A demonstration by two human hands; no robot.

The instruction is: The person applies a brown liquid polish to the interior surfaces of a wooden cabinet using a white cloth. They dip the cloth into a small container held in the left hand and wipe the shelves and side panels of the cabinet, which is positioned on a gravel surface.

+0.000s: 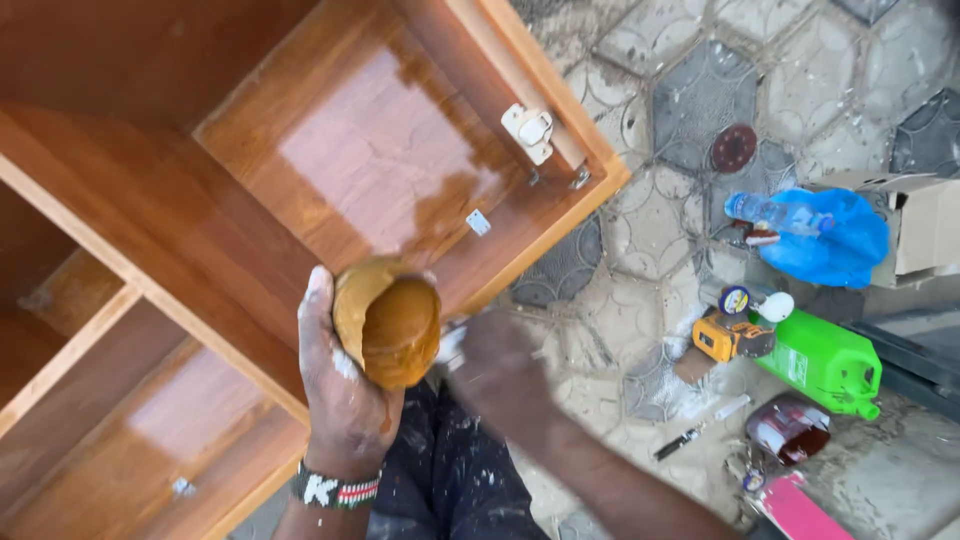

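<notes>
While my left hand (345, 400) grips the sponge (388, 320) at the cabinet's (370, 150) front edge, my blurred right hand (500, 375) sits just beside it; its grip I cannot tell.

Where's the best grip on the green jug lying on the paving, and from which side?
Probably the moulded handle end of the green jug, near its cap at lower right. It lies on its side, so come from above; the tape measure crowds its left end, and the broad flat body offers little to pinch.
</notes>
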